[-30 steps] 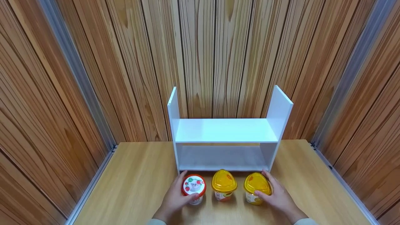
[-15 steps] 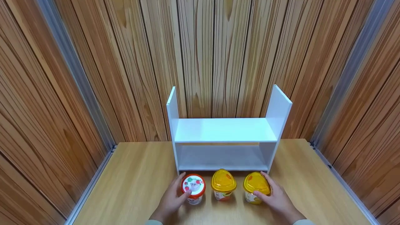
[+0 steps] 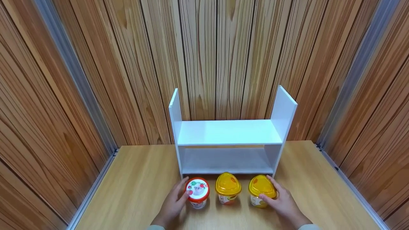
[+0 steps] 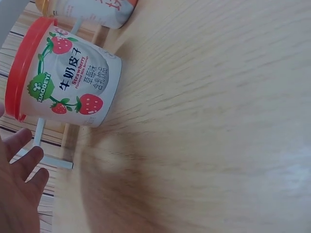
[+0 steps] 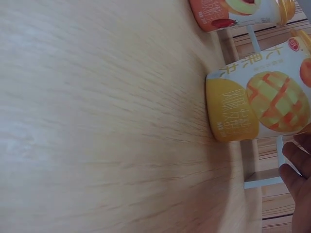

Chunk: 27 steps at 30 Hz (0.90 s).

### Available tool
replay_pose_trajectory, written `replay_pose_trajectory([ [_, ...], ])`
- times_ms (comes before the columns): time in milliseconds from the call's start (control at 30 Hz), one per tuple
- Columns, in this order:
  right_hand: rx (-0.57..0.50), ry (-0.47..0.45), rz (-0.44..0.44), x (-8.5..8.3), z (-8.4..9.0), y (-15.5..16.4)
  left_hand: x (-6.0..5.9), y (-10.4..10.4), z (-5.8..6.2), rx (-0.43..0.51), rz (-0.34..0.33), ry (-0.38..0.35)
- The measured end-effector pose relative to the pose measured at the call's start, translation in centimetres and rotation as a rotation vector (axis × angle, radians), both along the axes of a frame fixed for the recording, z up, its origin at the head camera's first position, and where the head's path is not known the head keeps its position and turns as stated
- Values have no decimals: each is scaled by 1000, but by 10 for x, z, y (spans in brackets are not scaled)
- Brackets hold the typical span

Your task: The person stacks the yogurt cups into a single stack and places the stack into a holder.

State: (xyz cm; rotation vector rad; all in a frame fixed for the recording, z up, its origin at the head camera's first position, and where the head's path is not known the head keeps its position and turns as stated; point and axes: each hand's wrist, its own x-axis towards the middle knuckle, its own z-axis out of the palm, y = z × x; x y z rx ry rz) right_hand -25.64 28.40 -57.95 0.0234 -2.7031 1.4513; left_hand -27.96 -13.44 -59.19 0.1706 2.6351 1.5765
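A strawberry milk drink cup point(image 4: 73, 77) with a red rim and white printed lid stands upright on the table. Beside its left side is my left hand point(image 3: 172, 201), fingers loosely spread and thumb tip at the lid's edge; in the left wrist view the other fingers stay apart from the cup. My right hand point(image 3: 284, 203) curves round the right side of a yellow-lidded mango cup point(image 5: 262, 97), thumb across its front and index finger behind the lid. Between these two, another yellow-lidded cup point(image 3: 227, 188) with orange fruit print stands untouched.
Right behind the row of cups stands a white two-level shelf point(image 3: 230, 132) with raised side panels. It rests on the light wooden table point(image 3: 137, 179). Wood-plank walls point(image 3: 204, 57) with metal corner strips enclose the table's back and sides.
My left thumb has drawn back leftward from across the front of the strawberry cup to its lid's edge. The right hand and all the cups keep their places; the head view shifts slightly.
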Motion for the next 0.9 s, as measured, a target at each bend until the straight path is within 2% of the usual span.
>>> replay_pose_trajectory([
  [233, -18, 4, -16, 1, -2, -2, 0, 1, -4, 50, 19, -72],
  [467, -45, 35, -3, 1, -3, -1, -1, -1, -6, 42, -11, -59],
  [667, -52, 19, -3, 1, -2, 0, -2, -1, -5, 48, -4, -93],
  [900, -87, -35, -12, 0, -1, -1, -5, 0, -6, 172, 2, -158],
])
